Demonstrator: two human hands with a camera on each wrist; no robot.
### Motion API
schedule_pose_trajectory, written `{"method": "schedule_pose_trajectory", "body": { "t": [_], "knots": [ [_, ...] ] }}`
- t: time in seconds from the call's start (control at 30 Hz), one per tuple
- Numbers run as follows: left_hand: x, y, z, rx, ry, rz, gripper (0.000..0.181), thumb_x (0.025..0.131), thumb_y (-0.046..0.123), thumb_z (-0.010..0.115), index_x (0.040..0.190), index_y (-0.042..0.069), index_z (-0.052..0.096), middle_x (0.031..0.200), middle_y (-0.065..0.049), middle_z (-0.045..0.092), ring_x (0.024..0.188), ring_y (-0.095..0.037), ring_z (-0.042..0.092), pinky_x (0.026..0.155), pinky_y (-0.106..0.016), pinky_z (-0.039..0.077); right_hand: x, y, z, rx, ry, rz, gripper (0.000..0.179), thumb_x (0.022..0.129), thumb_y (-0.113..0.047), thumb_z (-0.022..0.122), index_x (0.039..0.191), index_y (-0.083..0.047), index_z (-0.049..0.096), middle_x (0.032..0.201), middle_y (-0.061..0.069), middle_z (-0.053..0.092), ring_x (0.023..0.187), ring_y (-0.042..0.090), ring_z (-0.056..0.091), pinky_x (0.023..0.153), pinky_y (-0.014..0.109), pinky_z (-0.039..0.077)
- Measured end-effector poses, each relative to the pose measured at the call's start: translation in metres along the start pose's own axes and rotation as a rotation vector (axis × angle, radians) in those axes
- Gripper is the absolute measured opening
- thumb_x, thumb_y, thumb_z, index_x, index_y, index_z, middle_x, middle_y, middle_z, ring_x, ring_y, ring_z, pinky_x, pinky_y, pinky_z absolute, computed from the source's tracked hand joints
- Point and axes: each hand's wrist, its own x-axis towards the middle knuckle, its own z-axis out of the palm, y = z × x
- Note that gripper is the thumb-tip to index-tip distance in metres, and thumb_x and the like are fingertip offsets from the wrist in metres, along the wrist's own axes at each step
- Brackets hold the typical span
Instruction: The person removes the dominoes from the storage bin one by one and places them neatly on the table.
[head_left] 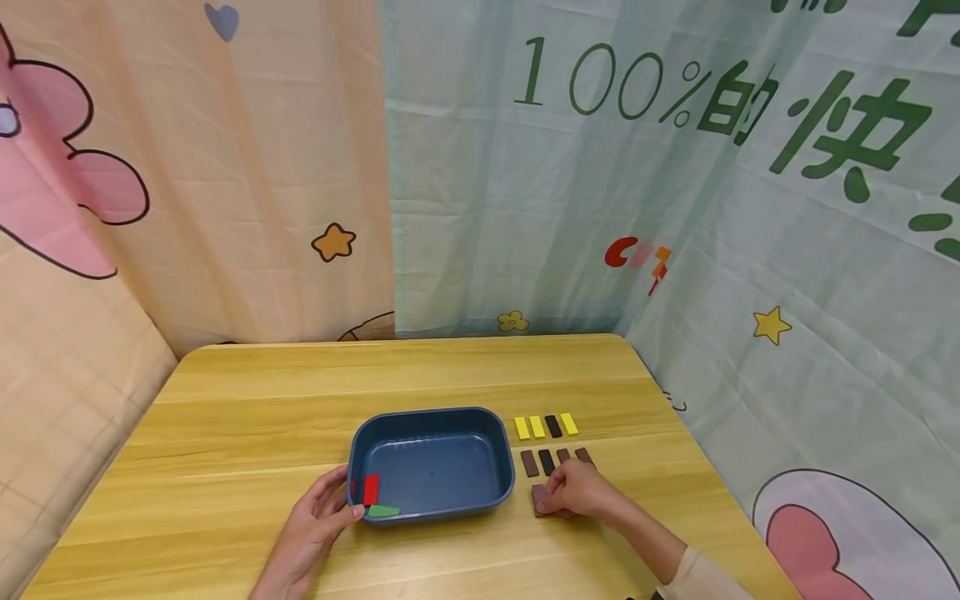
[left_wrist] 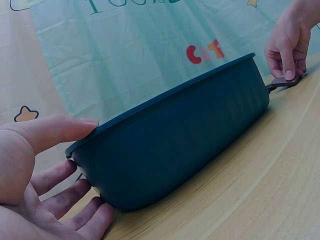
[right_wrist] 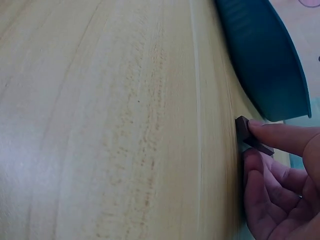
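Note:
A dark blue rectangular basin stands on the table. My left hand holds its front left corner, with the thumb on the rim and the fingers against the outer wall. Inside that corner are a red tile and a green tile. To the right of the basin, my right hand pinches a brown tile low over the tabletop. In the right wrist view, the thumb presses on the brown tile; the other fingers curl beneath the hand.
Beyond my right hand lies a row of brown tiles with a black tile among them. Farther back is a row of yellow tiles with another black tile. Printed curtains hang behind the wooden table.

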Motion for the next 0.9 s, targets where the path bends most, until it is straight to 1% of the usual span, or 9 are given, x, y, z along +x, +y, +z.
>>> {"method": "schedule_pose_trajectory", "body": {
  "t": [0.2, 0.37, 0.53, 0.63, 0.77, 0.9],
  "knots": [
    [0.0, 0.0, 0.0, -0.006, -0.012, 0.005, 0.07, 0.091, -0.009, 0.069, 0.153, -0.004, 0.037, 0.155, -0.019, 0.038, 0.123, -0.018, 0.056, 0.093, -0.027, 0.053, -0.001, -0.002, 0.001, -0.086, 0.036, -0.017, 0.023, 0.077, -0.014, 0.092, 0.072, -0.009, 0.07, 0.065, -0.002, 0.064, 0.057, 0.013, 0.057, 0.052, 0.029, 0.048],
    [0.001, 0.0, 0.0, -0.001, -0.009, -0.004, 0.071, 0.09, -0.009, 0.07, 0.153, -0.003, 0.037, 0.154, -0.017, 0.039, 0.122, -0.018, 0.056, 0.092, -0.028, 0.053, -0.002, -0.005, -0.002, -0.105, 0.017, -0.022, 0.02, 0.079, -0.016, 0.09, 0.073, -0.01, 0.072, 0.065, -0.003, 0.064, 0.056, 0.012, 0.057, 0.052, 0.029, 0.048],
    [0.0, 0.001, 0.0, -0.004, -0.011, -0.013, 0.071, 0.091, -0.008, 0.069, 0.154, -0.003, 0.036, 0.155, -0.018, 0.037, 0.123, -0.019, 0.054, 0.093, -0.028, 0.053, -0.003, -0.01, -0.011, -0.096, -0.004, 0.001, 0.016, 0.083, -0.018, 0.088, 0.082, -0.008, 0.075, 0.07, -0.001, 0.066, 0.062, 0.015, 0.058, 0.057, 0.03, 0.05],
    [0.0, 0.002, -0.001, -0.007, -0.01, -0.014, 0.071, 0.091, -0.009, 0.069, 0.154, -0.003, 0.035, 0.155, -0.018, 0.036, 0.123, -0.02, 0.054, 0.093, -0.028, 0.053, -0.002, -0.013, -0.017, -0.081, -0.018, 0.013, 0.018, 0.083, -0.016, 0.088, 0.089, -0.006, 0.074, 0.075, 0.0, 0.067, 0.068, 0.017, 0.059, 0.062, 0.032, 0.051],
    [0.002, 0.001, -0.001, -0.006, -0.008, -0.022, 0.073, 0.091, -0.009, 0.07, 0.155, -0.002, 0.035, 0.155, -0.017, 0.036, 0.123, -0.018, 0.055, 0.093, -0.028, 0.053, 0.0, -0.017, -0.024, -0.083, -0.028, -0.022, 0.018, 0.083, -0.01, 0.086, 0.093, -0.004, 0.073, 0.079, 0.0, 0.067, 0.073, 0.019, 0.061, 0.069, 0.034, 0.053],
    [0.003, 0.001, -0.001, -0.007, -0.011, -0.033, 0.074, 0.091, -0.009, 0.07, 0.155, -0.002, 0.035, 0.157, -0.018, 0.036, 0.123, -0.016, 0.055, 0.094, -0.028, 0.052, 0.002, -0.023, -0.03, -0.098, -0.034, -0.06, 0.018, 0.083, -0.006, 0.085, 0.095, -0.002, 0.072, 0.079, 0.0, 0.067, 0.073, 0.018, 0.061, 0.07, 0.034, 0.054]
  ]
}}
